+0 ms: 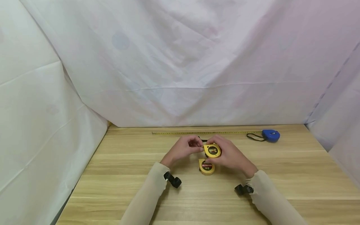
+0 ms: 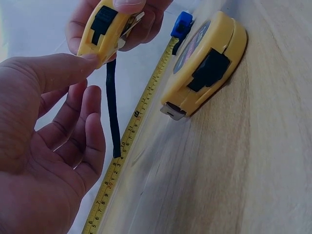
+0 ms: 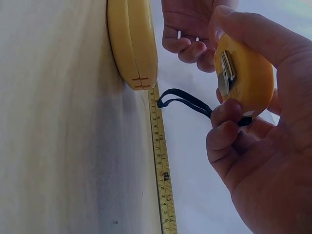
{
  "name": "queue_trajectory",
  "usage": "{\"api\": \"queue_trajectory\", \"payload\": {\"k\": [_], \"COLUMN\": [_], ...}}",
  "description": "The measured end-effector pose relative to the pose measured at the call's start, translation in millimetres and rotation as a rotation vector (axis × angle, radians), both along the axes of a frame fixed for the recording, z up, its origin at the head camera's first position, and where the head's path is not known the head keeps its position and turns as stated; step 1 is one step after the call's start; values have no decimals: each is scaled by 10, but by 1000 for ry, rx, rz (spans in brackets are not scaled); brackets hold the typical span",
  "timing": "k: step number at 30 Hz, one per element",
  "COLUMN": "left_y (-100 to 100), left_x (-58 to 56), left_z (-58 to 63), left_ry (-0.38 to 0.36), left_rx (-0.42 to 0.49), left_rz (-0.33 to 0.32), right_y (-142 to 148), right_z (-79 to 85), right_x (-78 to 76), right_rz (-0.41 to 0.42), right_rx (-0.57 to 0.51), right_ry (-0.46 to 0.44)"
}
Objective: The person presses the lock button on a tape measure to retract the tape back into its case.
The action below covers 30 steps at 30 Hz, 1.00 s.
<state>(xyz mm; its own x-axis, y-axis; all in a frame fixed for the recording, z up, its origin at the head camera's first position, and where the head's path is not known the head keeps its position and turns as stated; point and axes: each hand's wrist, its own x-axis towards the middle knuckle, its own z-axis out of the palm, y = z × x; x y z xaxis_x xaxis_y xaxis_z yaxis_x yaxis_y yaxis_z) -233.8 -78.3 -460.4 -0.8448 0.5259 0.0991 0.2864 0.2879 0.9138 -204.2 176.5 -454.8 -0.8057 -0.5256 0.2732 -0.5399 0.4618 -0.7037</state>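
Observation:
My right hand [image 1: 232,156] grips a yellow tape measure [image 1: 210,153] marked 3, raised over the table, its black wrist strap [image 3: 187,100] hanging from it. On its side a metal clip [image 3: 227,73] shows in the right wrist view. My left hand [image 1: 182,150] pinches the mouth end of this case between thumb and index finger, its other fingers loosely curled; the tape's hook is hidden by the fingertips. Just nearer to me, a second yellow tape measure [image 1: 206,168], marked 2m, rests on the table. Its metal hook [image 2: 173,111] sits at the mouth.
Near the back edge of the wooden table [image 1: 126,187] lies a blue tape measure [image 1: 271,135] with a black strap loop [image 1: 254,137]. Its yellow blade [image 1: 180,133] stretches far out to the left. White cloth [image 1: 180,62] hangs behind and at the sides.

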Motion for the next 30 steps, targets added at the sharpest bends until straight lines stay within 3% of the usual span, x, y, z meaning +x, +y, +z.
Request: {"api": "queue_trajectory", "payload": {"k": [13,23,30], "left_y": [-7,96,173], "left_x": [6,116,161], "left_z": [4,67,101], "left_ry": [-7,-122,-189], "left_rx": [-15,-92,-55], "left_rz": [-37,-30,-12], "right_y": [7,1,12], "right_z": [6,14,13], "right_x": [-2,7,14], "right_rz": [7,2,15], "right_rx": [5,13,2], "right_ry": [1,7,26]}}
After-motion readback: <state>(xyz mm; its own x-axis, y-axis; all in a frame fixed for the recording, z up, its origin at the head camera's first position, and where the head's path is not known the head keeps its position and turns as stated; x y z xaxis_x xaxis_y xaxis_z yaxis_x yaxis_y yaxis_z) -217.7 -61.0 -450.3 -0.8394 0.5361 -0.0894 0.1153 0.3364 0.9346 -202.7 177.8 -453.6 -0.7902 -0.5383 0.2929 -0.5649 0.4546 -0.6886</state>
